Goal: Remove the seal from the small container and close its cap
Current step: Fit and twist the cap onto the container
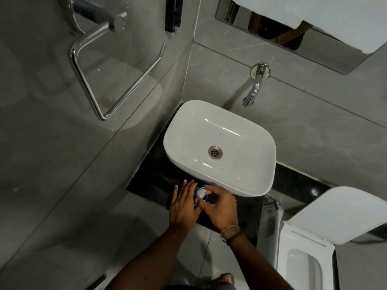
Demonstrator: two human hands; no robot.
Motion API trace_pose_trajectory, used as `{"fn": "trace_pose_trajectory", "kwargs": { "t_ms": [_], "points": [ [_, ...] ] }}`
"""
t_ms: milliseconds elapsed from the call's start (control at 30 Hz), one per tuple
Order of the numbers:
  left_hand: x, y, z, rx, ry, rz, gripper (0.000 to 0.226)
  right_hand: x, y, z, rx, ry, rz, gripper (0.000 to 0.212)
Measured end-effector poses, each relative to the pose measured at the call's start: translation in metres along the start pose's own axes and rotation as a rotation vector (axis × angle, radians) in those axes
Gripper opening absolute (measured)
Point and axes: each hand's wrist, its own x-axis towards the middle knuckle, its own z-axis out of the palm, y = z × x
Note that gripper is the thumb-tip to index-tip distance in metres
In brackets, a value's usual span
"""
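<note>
Both hands are curled over the counter's (247, 214) front edge: left hand (184, 204) and right hand (219, 208) pinching the small container (200, 193), beside the sink (219, 147).

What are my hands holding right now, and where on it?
The small container, pinched between both hands: left hand on its left side, right hand at its top and right. Exact finger grip is hidden.

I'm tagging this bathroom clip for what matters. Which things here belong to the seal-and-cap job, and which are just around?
Part of the job:
small container
left hand
right hand

Just around:
basin
tap
towel ring
toilet
mirror
black counter
</note>
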Motion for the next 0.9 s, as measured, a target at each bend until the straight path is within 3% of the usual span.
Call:
{"fn": "trace_pose_trajectory", "kwargs": {
  "t_ms": [300, 367, 467, 567, 667, 900],
  "points": [
    [0.001, -0.003, 0.004, -0.015, 0.023, 0.000, 0.066, 0.002, 0.005, -0.005, 0.058, -0.040, 0.002, 0.054],
    [0.001, -0.003, 0.005, -0.030, 0.026, -0.005, 0.066, 0.000, 0.010, -0.002, 0.197, 0.002, 0.156, 0.049],
    [0.001, -0.002, 0.005, -0.075, -0.024, -0.086, 0.080, 0.001, 0.018, 0.006, 0.478, 0.052, 0.497, 0.005],
    [0.001, 0.001, 0.003, -0.112, -0.118, -0.183, 0.087, 0.003, 0.023, 0.014, 0.645, -0.086, 0.806, 0.015],
    [0.001, 0.002, 0.002, -0.142, -0.162, -0.197, 0.086, 0.003, 0.029, 0.027, 0.765, -0.155, 0.901, 0.031],
    [0.003, 0.003, -0.001, -0.160, -0.200, -0.207, 0.084, 0.007, 0.036, 0.038, 0.859, -0.086, 0.915, 0.036]
  ]
}}
